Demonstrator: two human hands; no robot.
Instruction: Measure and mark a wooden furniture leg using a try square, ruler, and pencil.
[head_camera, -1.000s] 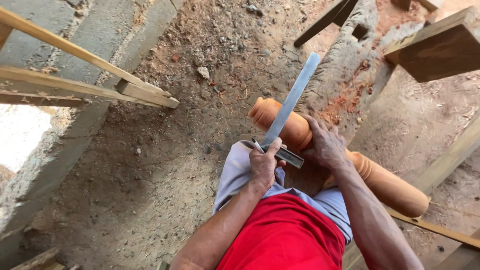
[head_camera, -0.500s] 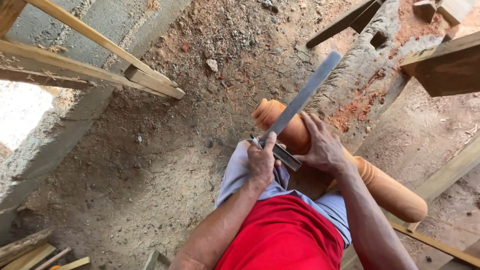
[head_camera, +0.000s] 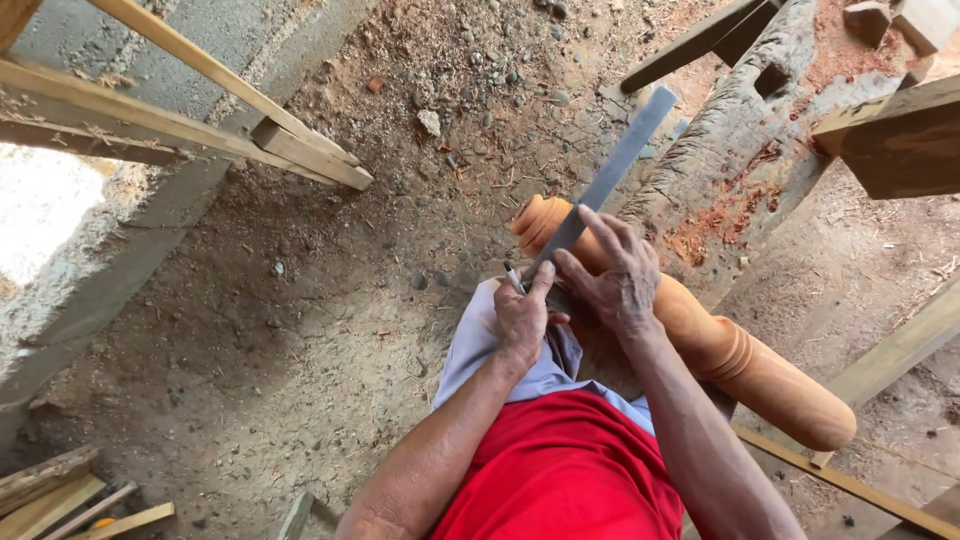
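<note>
Tilting steel square (head_camera: 610, 180) steeper across turned post (head_camera: 740, 360)

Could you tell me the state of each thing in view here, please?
Turned wooden post: lying tilted across the person's lap.
Metal ruler: laid flat along the post, pressed down.
Right hand: fingers spread on ruler and post.
Left hand: closed on a pen, tip by the ruler's edge.
Rough log: lying on the ground, notched.

You have open dirt floor (head_camera: 300, 330) left of your hands, while the log (head_camera: 740, 150) and wooden beams (head_camera: 890, 140) crowd the right.
</note>
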